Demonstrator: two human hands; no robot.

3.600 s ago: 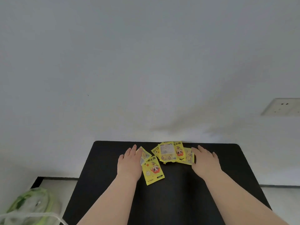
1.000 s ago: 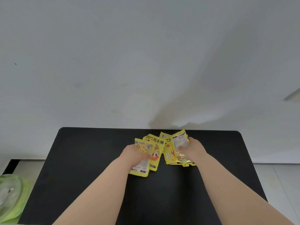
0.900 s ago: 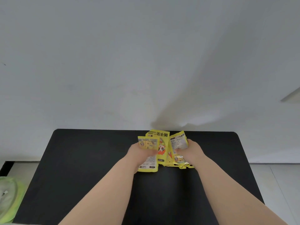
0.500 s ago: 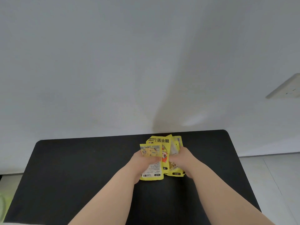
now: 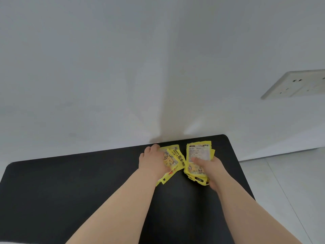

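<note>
the single gathered bunch now parted in two, left hand (image 5: 152, 161) holds the left bunch of yellow packets (image 5: 176, 158), right hand (image 5: 210, 167) pinches the right bunch (image 5: 198, 153), bench (image 5: 181, 191) showing between them

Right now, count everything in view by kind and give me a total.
Hands: 2, left hand and right hand, each holding a bunch.
Bunches of yellow packets: 2, left bunch and right bunch; the overlapping packets cannot be counted singly.
Black table: 1
Wall socket plate: 1
Total: 6
</note>
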